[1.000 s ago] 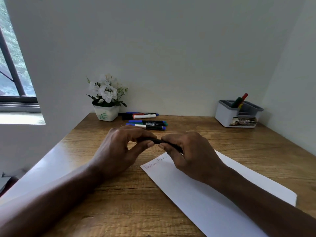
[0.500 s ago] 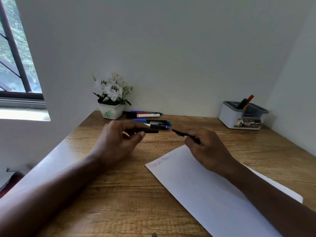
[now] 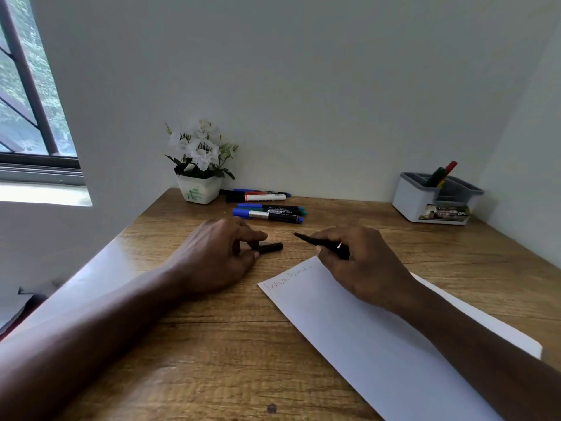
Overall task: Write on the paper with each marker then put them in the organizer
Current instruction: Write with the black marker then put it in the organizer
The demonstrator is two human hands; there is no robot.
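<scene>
The right hand [image 3: 361, 262] curls around an uncapped black marker [image 3: 318, 242], whose tip juts left out of the grip, just past the far corner of the paper [image 3: 364, 344]. The left hand [image 3: 218, 253] pinches the black cap [image 3: 270, 247], which rests on the wooden desk [image 3: 212, 344].

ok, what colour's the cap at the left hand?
Black: the marker cap pinched by the left hand, like the marker in the right hand; head view.

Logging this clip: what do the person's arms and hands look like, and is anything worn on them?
Both hands are bare, with no gloves: the left hand and the right hand. The left forearm and right forearm are uncovered to the frame edge, no sleeve in view. No watch, bracelet or ring can be made out.
</scene>
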